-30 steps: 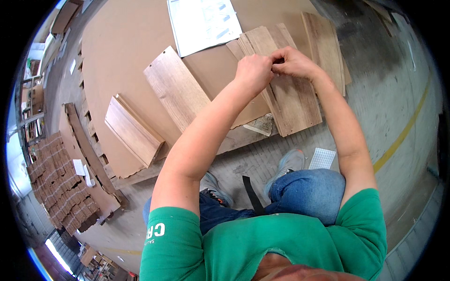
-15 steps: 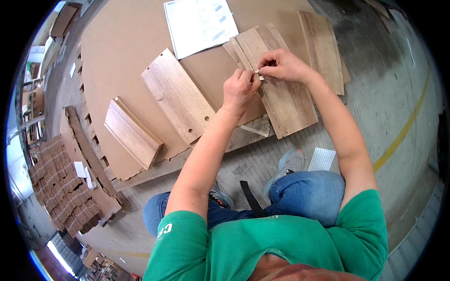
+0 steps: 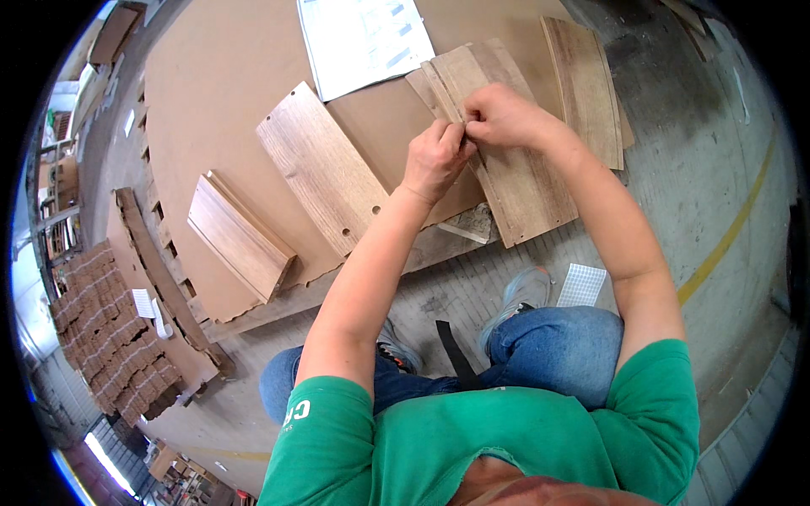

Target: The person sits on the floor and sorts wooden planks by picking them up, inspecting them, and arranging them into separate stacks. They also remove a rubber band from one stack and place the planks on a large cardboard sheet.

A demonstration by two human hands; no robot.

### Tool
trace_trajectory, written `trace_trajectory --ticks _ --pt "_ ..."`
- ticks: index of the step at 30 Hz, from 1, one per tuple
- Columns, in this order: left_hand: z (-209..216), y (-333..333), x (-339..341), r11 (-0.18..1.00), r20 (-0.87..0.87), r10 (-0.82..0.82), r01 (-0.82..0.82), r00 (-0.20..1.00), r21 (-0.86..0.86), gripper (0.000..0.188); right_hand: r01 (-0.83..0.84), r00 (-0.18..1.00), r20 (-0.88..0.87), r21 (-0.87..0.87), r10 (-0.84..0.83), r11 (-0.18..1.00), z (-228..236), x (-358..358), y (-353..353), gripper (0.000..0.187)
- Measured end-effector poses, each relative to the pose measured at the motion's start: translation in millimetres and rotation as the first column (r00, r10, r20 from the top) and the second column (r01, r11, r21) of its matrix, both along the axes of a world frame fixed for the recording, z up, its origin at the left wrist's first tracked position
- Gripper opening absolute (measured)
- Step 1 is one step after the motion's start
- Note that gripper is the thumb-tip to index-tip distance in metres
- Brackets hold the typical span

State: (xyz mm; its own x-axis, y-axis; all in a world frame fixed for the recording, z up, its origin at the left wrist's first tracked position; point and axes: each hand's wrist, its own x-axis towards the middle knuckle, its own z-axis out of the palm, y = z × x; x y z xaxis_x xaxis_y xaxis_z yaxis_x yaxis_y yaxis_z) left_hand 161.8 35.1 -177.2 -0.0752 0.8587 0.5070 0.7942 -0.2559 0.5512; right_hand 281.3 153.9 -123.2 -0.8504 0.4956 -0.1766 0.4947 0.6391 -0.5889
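My left hand (image 3: 437, 157) and my right hand (image 3: 510, 119) meet fingertip to fingertip over the left, grooved edge of a wood-grain board (image 3: 533, 196). Both are closed in a pinch. Whatever lies between the fingers is hidden behind them. The board lies flat and slanted, with small holes near its near end, and another panel shows beneath its far part. To the left rests a second wood-grain board (image 3: 325, 169) with round holes at its ends, partly covered by my left forearm.
A smaller grooved panel (image 3: 236, 238) lies at the left of the cardboard-covered platform (image 3: 202, 110). Further wooden panels (image 3: 584, 93) lie at its right edge. A printed sheet with drawings (image 3: 363, 42) is at the back. Stacked corrugated cardboard (image 3: 110, 329) sits on the floor at left.
The fingertips have closed together, and the small pale piece seen between them earlier is now hidden. My right hand has shifted slightly away from me. The boards have not visibly been moved.
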Motion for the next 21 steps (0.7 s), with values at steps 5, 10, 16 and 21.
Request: trace_trajectory --ticks 5,10,16,21 --pt "-4.0 6.0 8.7 0.998 0.214 0.057 -0.063 0.975 0.017 0.011 0.109 0.992 -0.026 -0.273 -0.121 0.956 -1.8 11.6 11.3 0.017" --pt "1.1 0.5 9.0 0.989 0.362 0.107 -0.064 0.926 -0.131 0.015 0.057 0.996 -0.035 -0.395 -0.077 0.917 4.4 12.0 14.5 0.014" --pt "9.1 4.9 2.1 0.956 0.401 0.074 0.049 0.913 -0.29 0.016 0.059 0.995 -0.044 -0.464 -0.09 0.884 4.4 15.5 19.1 0.013" --pt "5.7 4.6 3.2 0.966 0.42 0.093 0.02 0.903 -0.257 0.015 0.095 0.991 -0.046 -0.411 -0.125 0.906 14.6 13.4 10.1 0.012"
